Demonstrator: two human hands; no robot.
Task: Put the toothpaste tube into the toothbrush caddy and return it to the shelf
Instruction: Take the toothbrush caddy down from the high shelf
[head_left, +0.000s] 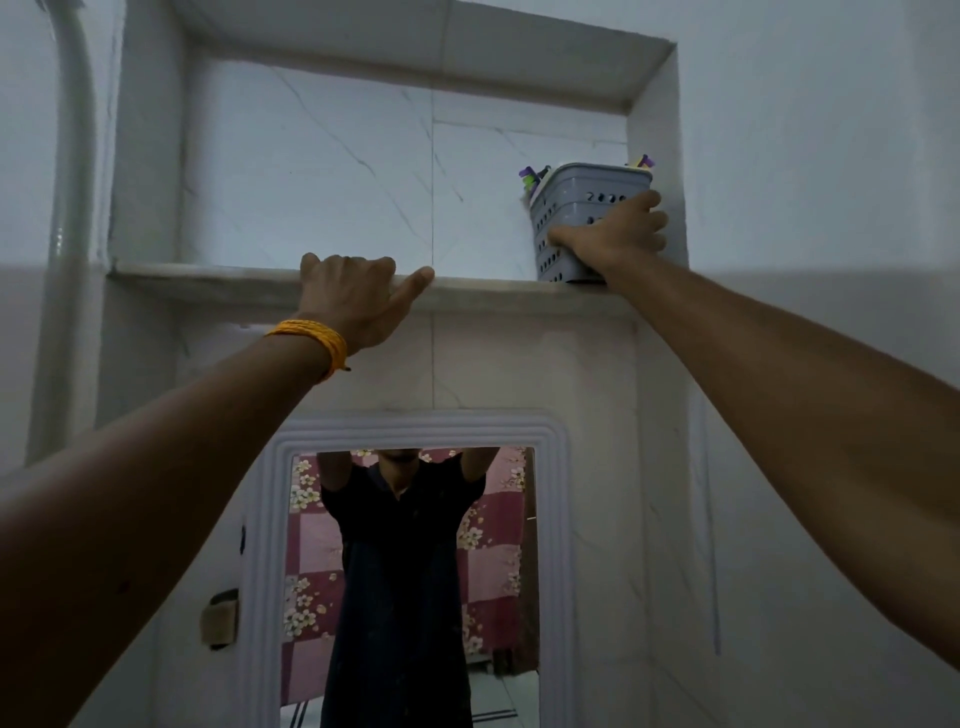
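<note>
A grey perforated toothbrush caddy (582, 208) stands at the right end of the recessed wall shelf (218, 278), against the niche's right wall. Coloured toothbrush tops (530, 179) stick out of its rim. My right hand (618, 236) grips the caddy's front lower corner, thumb on one face and fingers on the other. My left hand (353, 296) rests on the shelf's front edge, fingers curled over the ledge and thumb stretched along it; an orange thread band circles that wrist. No toothpaste tube is visible; the caddy's inside is hidden from below.
The niche is tiled in white marble, with bare shelf between my two hands. A white pipe (70, 208) runs up the left wall. Below the shelf hangs a white-framed mirror (410, 571) that reflects a person in a dark shirt. A small holder (221, 618) sits left of the mirror.
</note>
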